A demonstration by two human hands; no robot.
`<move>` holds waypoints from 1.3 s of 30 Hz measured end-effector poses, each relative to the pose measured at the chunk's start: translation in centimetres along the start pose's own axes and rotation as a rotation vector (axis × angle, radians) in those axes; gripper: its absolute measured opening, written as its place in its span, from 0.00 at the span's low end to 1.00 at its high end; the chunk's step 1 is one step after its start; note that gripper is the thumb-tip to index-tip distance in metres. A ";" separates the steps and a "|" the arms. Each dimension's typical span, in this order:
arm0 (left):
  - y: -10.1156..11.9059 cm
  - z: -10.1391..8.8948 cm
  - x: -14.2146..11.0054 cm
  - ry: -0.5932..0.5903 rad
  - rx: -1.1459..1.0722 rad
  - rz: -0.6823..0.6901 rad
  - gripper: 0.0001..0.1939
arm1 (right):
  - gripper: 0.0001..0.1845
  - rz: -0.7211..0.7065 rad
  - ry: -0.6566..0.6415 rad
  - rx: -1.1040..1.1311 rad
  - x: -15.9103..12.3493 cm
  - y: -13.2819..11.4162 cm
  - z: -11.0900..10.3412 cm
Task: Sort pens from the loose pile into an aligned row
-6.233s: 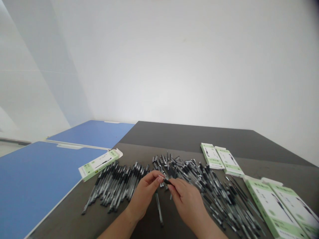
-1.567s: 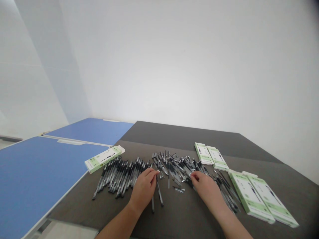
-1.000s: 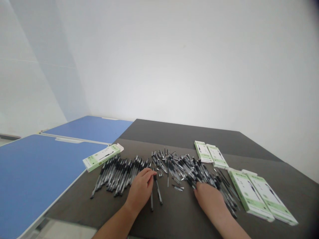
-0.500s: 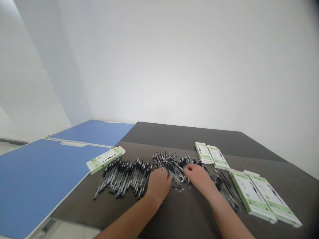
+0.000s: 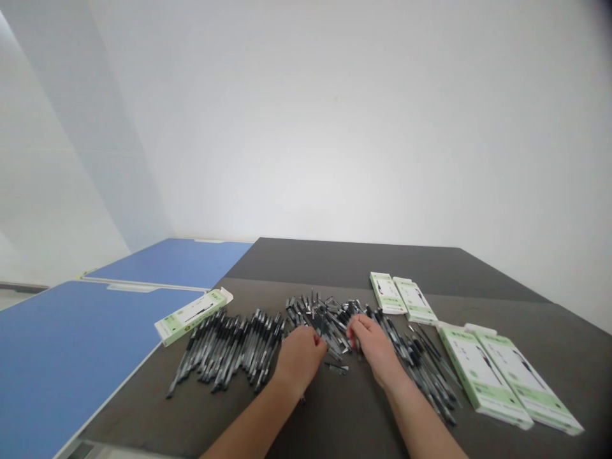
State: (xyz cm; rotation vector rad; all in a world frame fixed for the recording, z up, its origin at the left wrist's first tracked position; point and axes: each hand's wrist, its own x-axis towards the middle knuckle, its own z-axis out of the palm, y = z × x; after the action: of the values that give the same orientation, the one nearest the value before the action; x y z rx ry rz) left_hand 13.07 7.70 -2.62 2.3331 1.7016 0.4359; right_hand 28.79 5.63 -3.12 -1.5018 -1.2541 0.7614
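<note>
Two hands (image 5: 300, 360) (image 5: 375, 357) among pens (image 5: 229, 357); box labels (image 5: 478, 376) look illegible.

Landmark: loose heap of pens (image 5: 320, 312) on the table (image 5: 363, 264), near the table's middle. Left of the heap lies a packed row of pens (image 5: 224, 354), with a pen box (image 5: 194, 317) just behind it; right of the heap, a spread of pens (image 5: 428, 373), then two large pen boxes (image 5: 478, 376) side by side. Behind and right sit two small pen boxes (image 5: 386, 293); farther left, beyond the table's edge, two other tables (image 5: 71, 357).
</note>
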 end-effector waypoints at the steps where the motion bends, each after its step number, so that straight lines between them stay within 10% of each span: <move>1: -0.1 -0.2 -0.3 0.026 -0.052 0.030 0.12 | 0.13 0.003 -0.012 0.049 -0.2 -0.2 0.4; 14: 0.2 -0.1 -1.5 0.062 -0.455 0.125 0.08 | 0.16 0.028 -0.093 0.365 -1.6 -1.5 2.7; 32: -2.1 -1.7 0.3 -0.131 -1.102 0.001 0.13 | 0.10 -0.080 -0.188 -0.134 -2.4 -2.1 2.8; 39: -4.8 -2.4 1.5 0.401 -1.735 -0.309 0.12 | 0.09 -0.134 -0.219 -0.267 -2.5 -2.2 1.8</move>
State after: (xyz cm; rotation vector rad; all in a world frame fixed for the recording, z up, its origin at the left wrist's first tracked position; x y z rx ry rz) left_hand 8.35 10.60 -1.93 0.7094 0.8678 1.5200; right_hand 25.73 3.69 -1.93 -1.5570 -1.6576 0.7049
